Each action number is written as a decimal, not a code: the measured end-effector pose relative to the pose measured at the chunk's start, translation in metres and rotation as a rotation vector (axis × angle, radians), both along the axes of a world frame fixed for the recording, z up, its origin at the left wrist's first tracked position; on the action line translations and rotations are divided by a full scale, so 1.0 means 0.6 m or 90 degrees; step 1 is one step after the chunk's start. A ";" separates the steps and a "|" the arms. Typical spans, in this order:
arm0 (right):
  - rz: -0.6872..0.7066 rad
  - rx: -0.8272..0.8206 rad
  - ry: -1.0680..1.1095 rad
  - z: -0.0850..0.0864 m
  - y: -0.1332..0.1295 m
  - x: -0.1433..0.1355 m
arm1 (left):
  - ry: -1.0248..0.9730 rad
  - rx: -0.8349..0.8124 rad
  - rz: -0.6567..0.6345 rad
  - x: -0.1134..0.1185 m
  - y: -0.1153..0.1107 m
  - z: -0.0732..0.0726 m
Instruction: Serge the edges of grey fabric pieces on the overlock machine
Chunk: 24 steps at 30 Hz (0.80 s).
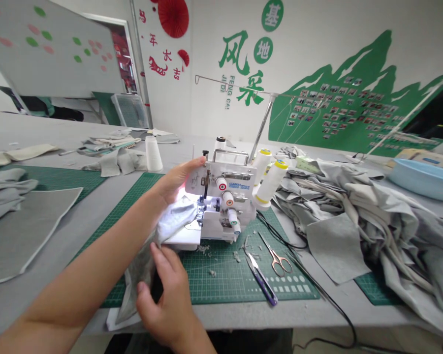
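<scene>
A white overlock sewing machine [225, 196] stands in front of me with its lamp lit. My left hand [182, 177] reaches to its left side, one digit stretched along the top by the black knob; the other fingers are mostly hidden. Grey cloth [175, 216] lies on the machine's bed at the presser foot and hangs down over the left front edge. At that edge, my right hand [170, 290] has its fingertips on the cloth and its thumb lower down against it. Below, a green cutting mat [221, 280] carries thread scraps.
Scissors [278, 258] and purple-handled thread snips [262, 280] lie right of the machine, beside black cables [317, 285]. Cloth is heaped [339, 206] at right near a blue basin [424, 177]. Thread cones [271, 182] stand behind the machine; another cone [153, 155] is left. Grey cloth [33, 221] lies far left.
</scene>
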State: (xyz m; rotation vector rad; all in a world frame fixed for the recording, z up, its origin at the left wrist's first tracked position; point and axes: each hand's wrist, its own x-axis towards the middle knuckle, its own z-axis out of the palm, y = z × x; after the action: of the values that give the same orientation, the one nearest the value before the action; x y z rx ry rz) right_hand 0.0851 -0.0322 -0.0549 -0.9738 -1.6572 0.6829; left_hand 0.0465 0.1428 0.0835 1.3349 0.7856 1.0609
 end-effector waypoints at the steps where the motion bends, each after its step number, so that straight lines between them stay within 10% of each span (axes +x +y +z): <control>1: -0.003 -0.001 0.000 -0.001 -0.001 0.001 | 0.013 0.032 0.039 -0.003 -0.005 -0.002; 7: -0.019 0.001 0.005 -0.006 -0.002 0.004 | 0.151 0.238 0.291 -0.055 -0.072 -0.029; 12: -0.047 0.029 0.027 -0.005 -0.005 0.005 | 0.527 0.500 0.043 -0.096 -0.101 -0.064; 24: -0.189 0.014 0.195 -0.035 -0.024 0.009 | 0.591 0.657 -0.102 -0.118 -0.104 -0.083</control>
State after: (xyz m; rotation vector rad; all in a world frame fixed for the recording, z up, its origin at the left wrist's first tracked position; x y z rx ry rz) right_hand 0.0905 -0.0464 -0.0757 -1.0185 -1.2214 0.5790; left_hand -0.0244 0.0804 0.0336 2.8279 0.7588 0.6635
